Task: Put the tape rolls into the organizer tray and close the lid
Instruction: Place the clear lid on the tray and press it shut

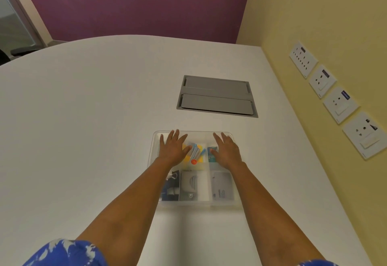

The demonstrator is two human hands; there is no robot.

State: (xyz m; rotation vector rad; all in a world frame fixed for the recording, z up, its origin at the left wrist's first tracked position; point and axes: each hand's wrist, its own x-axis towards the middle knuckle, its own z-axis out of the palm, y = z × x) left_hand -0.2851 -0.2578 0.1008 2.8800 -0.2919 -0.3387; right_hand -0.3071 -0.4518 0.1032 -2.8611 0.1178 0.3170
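A clear plastic organizer tray [199, 204] sits on the white table in front of me, with its see-through lid [199, 134] lying flat over it. My left hand [172, 147] rests palm down on the lid's far left part, fingers spread. My right hand [227, 150] lies flat on the far right part in the same way. Through the lid I see yellow sticky notes with blue pens [196, 151], a binder clip [172, 176], a grey stapler [189, 185] and a small packet [222, 186]. Tape rolls cannot be made out; my hands cover two far compartments.
A grey cable hatch [216, 96] is set into the table beyond the tray. A yellow wall with several socket plates [340, 104] runs along the table's right edge. A purple wall stands behind the table's curved far edge.
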